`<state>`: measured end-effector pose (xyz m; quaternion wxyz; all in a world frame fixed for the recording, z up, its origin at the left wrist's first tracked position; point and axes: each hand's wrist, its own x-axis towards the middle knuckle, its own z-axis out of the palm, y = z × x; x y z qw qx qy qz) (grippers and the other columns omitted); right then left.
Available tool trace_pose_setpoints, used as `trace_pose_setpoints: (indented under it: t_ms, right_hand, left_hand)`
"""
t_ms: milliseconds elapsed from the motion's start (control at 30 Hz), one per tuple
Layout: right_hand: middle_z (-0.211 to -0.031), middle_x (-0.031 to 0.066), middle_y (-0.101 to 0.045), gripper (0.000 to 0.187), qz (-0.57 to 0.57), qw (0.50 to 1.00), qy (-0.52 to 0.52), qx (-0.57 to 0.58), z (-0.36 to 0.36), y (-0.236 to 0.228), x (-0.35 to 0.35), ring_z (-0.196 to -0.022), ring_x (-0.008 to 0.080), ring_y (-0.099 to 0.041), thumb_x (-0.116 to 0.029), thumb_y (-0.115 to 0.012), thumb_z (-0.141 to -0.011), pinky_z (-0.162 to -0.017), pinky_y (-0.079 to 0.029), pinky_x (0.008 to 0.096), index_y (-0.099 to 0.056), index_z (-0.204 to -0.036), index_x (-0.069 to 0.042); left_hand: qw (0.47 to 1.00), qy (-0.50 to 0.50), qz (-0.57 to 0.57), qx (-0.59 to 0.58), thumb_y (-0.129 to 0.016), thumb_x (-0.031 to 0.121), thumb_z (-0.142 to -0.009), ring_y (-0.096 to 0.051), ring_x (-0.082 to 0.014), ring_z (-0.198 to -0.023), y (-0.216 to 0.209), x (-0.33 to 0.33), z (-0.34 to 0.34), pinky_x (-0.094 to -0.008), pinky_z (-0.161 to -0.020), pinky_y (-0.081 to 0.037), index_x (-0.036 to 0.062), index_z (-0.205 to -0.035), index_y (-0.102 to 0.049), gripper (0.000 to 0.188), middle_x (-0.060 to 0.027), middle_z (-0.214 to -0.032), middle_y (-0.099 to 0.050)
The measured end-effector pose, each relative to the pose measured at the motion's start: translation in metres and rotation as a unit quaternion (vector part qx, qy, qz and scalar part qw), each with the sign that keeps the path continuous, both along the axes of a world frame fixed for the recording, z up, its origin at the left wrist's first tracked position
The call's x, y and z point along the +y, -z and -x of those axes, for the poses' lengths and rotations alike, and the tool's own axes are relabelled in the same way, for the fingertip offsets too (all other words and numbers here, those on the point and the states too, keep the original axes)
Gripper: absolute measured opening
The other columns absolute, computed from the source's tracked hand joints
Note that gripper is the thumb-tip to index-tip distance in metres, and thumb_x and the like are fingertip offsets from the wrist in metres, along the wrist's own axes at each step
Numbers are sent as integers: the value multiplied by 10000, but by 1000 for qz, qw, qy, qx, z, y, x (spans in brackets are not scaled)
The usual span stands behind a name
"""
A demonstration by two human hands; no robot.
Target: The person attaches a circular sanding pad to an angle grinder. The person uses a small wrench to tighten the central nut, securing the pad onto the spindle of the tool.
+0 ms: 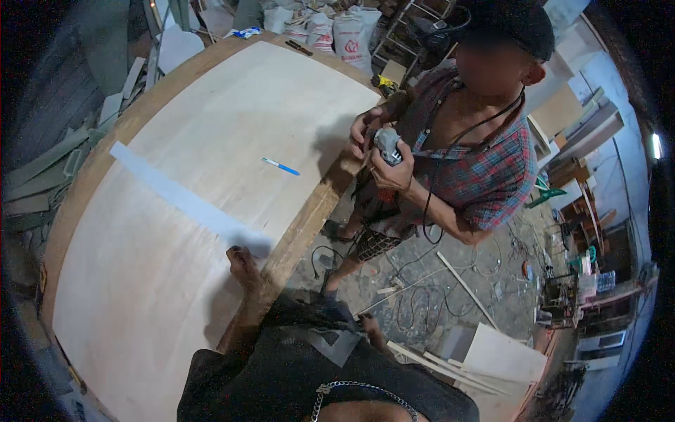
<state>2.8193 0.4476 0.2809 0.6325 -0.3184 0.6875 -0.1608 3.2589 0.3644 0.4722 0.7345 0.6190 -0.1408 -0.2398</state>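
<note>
Long, flat white strip (176,193) lies across the broad pale wooden sheet (140,281) | my left hand (242,264) is at its near end, fingers curled, grip I cannot tell | my right hand (370,328) hangs low, fingers too dark to tell

Sheet (133,281) lies on table (306,232). Strip (186,198) lies on sheet; pen (281,167), right of strip. Sacks (351,41) stand behind table, co-worker (485,165) at its right side.

Shirt (271,383): was black, sleeves (205,366) ended above forearms (241,320) | print (342,353): was grey, angular, on the front | chain (362,384): was silver, linked, hung round the neck | left hand (242,263), right hand (368,324): were bare
</note>
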Motion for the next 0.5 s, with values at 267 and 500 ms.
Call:
trace_pose_setpoints:
  t_ms: [267,500]
  right_hand:
    - [-736,147,-574,342,-80,990,101,-49,-5,-54,-8,-643,342,-582,-296,-432,-882,-556,-477,475,-545,-997,6]
    - [-1040,147,-555,350,-46,993,-104,-14,56,-2,18,-815,299,-595,-296,-446,-868,-585,-507,442,-505,-1109,-50]
  left_hand:
    - [979,20,199,37,-488,190,-900,-398,-87,-511,60,-17,-9,-230,-474,-356,41,-883,-448,155,-12,-694,-446]
    - [988,32,103,-107,-510,159,-890,-376,-84,-505,16,-15,13,-229,-466,-328,52,-897,-459,119,-7,-665,-435]
